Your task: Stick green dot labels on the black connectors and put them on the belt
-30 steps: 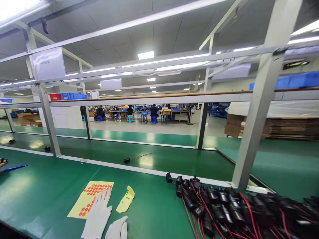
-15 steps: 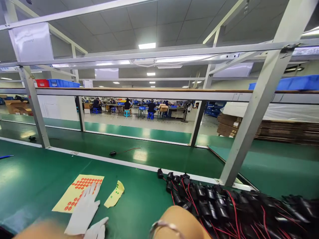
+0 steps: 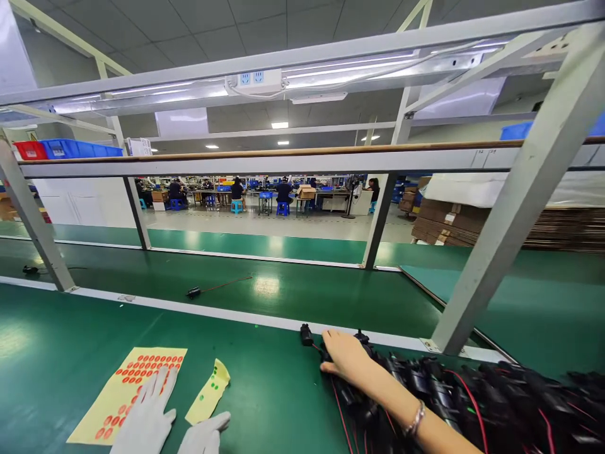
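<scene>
My right hand [image 3: 344, 354], bare and with a bracelet at the wrist, reaches over the left end of a heap of black cylindrical parts [image 3: 418, 381] with red wires. Its fingers and thumb curl around one of these parts, largely hidden by the hand. One similar black part [image 3: 306, 335] stands just left of the fingertips. My left hand is out of the picture. At lower left, a white glove [image 3: 144, 413] lies flat over a yellow sheet of red oval stickers [image 3: 104, 403]. A second white glove [image 3: 204, 435] is beside it, below a curled yellow strip with green dots [image 3: 208, 391].
A pale metal post [image 3: 515, 202] rises behind the heap on the right. A white rail [image 3: 227, 315] edges the green bench, with a wired black part [image 3: 193, 292] beyond it. Overhead runs a shelf [image 3: 283, 162] with blue bins [image 3: 80, 149]. Several people sit at far tables.
My right arm has extended forward, bringing the hand onto the black parts. The blurred skin at lower left has left the picture. My view has shifted; the gloves keep their place on the sheet.
</scene>
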Action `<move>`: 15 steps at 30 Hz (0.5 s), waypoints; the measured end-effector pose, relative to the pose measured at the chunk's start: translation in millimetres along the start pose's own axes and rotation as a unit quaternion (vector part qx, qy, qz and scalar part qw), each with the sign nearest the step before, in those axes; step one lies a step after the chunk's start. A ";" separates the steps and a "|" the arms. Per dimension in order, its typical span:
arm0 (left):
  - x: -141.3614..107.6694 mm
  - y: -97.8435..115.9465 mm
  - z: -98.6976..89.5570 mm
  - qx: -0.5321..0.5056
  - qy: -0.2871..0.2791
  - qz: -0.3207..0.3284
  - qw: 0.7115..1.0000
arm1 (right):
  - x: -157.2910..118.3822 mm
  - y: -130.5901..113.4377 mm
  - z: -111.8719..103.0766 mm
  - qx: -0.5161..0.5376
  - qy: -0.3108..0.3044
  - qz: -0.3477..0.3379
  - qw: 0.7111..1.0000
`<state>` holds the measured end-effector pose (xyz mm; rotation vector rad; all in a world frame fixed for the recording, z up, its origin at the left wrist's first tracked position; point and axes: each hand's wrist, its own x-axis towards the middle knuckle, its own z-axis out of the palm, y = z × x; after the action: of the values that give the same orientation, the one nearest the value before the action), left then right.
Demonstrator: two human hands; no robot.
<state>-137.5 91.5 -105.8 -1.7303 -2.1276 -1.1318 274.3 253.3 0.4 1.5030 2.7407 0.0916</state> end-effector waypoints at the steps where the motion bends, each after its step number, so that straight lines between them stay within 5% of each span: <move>1: 0.5 4.8 -0.9 -0.030 -0.005 -0.030 0.999 | -0.7 8.2 8.3 -0.013 -0.014 0.027 0.999; 5: -9.0 58.8 -0.7 -0.222 -0.068 -0.194 0.953 | -2.5 11.9 31.6 -0.029 -0.018 0.055 0.998; 8: -17.0 113.9 11.6 -0.416 -0.172 -0.262 0.854 | 0.3 1.4 22.4 0.003 0.029 0.019 0.999; 10: -13.0 141.0 19.9 -0.489 -0.216 -0.276 0.799 | 2.6 -11.9 3.3 0.046 0.081 -0.048 0.994; 12: -3.2 157.5 19.5 -0.512 -0.215 -0.278 0.784 | 3.0 -33.5 -19.7 0.099 0.139 -0.140 0.975; 15: 8.8 172.0 -5.4 -0.560 -0.198 -0.235 0.769 | -2.0 -77.3 -48.2 0.178 0.216 -0.288 0.916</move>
<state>12.3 101.0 -21.1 -1.9250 -2.3390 -2.8551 208.3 208.0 44.0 0.6934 3.6000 -0.1034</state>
